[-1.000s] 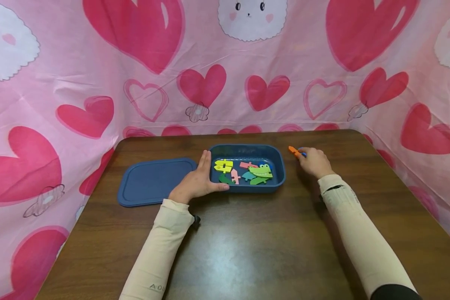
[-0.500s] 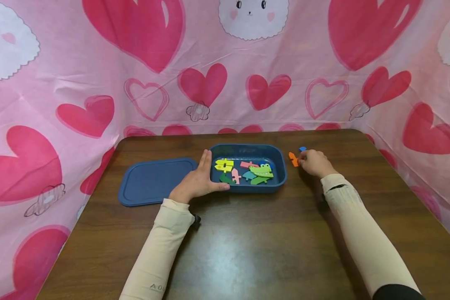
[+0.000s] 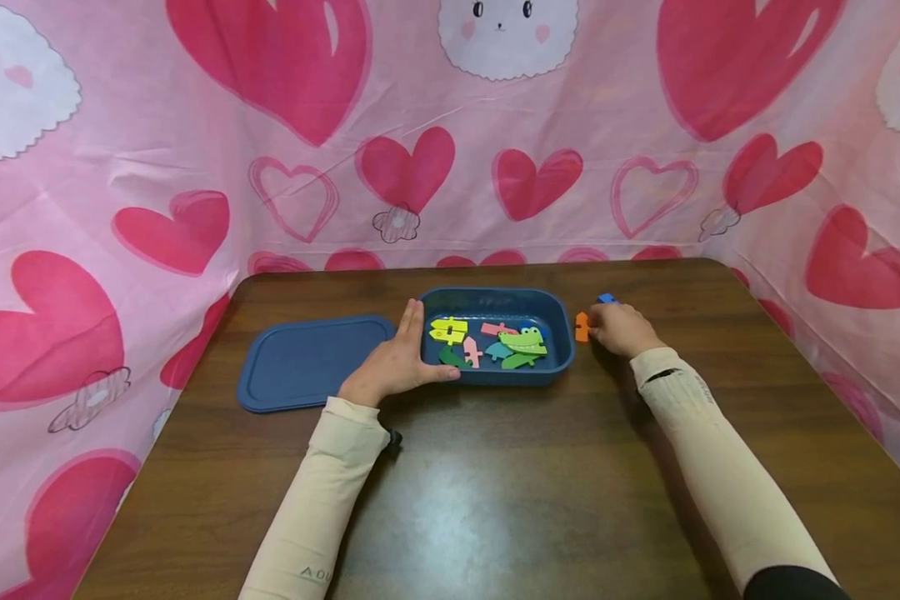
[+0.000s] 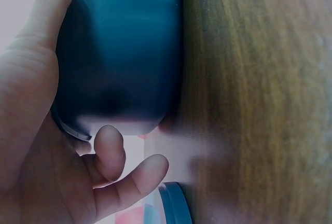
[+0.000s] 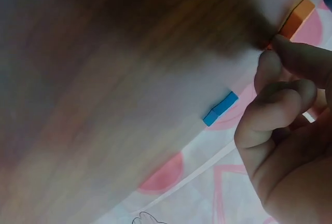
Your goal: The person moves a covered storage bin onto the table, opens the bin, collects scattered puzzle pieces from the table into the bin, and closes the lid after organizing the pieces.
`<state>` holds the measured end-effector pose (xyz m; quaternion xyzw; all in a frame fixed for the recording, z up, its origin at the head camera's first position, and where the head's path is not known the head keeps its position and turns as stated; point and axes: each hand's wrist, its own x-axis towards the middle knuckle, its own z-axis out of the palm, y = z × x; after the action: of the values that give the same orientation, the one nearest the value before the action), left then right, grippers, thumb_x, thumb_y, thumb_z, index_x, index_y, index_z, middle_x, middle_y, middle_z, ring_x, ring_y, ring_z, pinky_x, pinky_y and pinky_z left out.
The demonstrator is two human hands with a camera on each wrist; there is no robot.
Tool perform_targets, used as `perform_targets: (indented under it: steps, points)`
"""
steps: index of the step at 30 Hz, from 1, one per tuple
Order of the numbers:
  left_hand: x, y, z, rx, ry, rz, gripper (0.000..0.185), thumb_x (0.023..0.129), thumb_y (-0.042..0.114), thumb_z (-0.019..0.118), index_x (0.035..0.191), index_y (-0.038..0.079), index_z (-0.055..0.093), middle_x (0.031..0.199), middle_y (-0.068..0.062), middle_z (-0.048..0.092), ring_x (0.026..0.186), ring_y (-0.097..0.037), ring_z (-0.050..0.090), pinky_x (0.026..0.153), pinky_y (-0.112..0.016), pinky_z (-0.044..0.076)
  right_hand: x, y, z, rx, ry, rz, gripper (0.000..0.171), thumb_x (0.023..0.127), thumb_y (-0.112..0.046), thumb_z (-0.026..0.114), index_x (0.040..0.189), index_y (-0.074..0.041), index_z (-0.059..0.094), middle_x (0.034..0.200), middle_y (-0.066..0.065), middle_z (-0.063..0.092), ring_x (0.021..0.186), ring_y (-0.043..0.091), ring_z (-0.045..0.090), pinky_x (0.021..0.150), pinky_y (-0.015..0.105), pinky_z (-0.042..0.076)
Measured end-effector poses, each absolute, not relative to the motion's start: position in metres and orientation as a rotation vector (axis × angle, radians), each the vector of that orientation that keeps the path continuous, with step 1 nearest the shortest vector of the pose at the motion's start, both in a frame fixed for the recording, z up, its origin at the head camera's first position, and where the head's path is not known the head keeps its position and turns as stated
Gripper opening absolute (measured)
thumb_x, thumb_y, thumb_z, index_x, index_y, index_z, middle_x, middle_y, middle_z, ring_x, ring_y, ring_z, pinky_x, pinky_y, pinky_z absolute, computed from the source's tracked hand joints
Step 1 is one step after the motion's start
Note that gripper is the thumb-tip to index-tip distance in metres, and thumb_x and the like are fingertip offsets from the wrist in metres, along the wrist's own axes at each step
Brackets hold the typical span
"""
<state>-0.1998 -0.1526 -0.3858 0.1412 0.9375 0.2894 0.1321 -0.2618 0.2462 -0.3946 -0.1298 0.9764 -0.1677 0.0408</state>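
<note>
My left hand (image 3: 392,364) rests against the left end of a dark blue plastic box (image 3: 495,378), its fingers straight along that side and the thumb along the front rim. Inside the box lie several flat puzzle pieces: a yellow puzzle piece (image 3: 447,332), pink ones, and a green crocodile-head piece (image 3: 522,342). Right of the box, my right hand (image 3: 624,330) pinches the end of an orange puzzle piece (image 3: 582,327) between thumb and finger, as the right wrist view shows. A blue puzzle piece (image 5: 220,109) lies on the table just beyond this hand.
The blue lid (image 3: 311,364) lies flat on the table left of the box, partly behind the left hand. A brown wooden table (image 3: 510,483) carries everything. Pink heart-print cloth (image 3: 540,242) hangs behind its far edge and at both sides.
The orange piece has turned more upright in view and come slightly nearer the box, with my right hand following leftward. The blue piece is now uncovered behind the hand. My left hand has stayed put.
</note>
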Motion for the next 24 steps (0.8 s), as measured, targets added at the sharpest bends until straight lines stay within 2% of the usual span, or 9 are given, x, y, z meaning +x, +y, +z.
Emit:
perform_targets:
  steps: [8,17,24]
  points:
    - [-0.2,-0.153,-0.386,0.41,2.725,0.841,0.134,0.075,0.075,0.071,0.161,0.018,-0.014,0.168,0.001,-0.016,0.095,-0.035,0.066,0.087,-0.047,0.056,-0.257,0.241,-0.391,-0.346,3.038,-0.636,0.011,0.094,-0.009,0.064,0.1,0.0,0.066,0.092,0.018,0.068,0.086,0.04,0.063,0.075,0.057,0.05]
    - [-0.2,-0.153,-0.385,0.409,2.73,0.84,0.134,0.075,0.076,0.071,0.162,0.017,-0.013,0.168,-0.001,-0.015,0.093,-0.033,0.066,0.086,-0.046,0.056,-0.252,0.236,-0.381,-0.27,3.086,-0.909,0.011,0.096,-0.009,0.061,0.101,0.001,0.063,0.09,0.019,0.065,0.081,0.037,0.056,0.078,0.05,0.049]
    - [-0.2,-0.152,-0.386,0.412,2.735,0.837,0.135,0.075,0.076,0.07,0.162,0.016,-0.012,0.169,-0.003,-0.014,0.093,-0.034,0.066,0.087,-0.047,0.056,-0.248,0.222,-0.367,-0.267,3.135,-1.027,0.008,0.095,-0.008,0.064,0.099,-0.001,0.064,0.088,0.017,0.064,0.08,0.034,0.055,0.076,0.045,0.048]
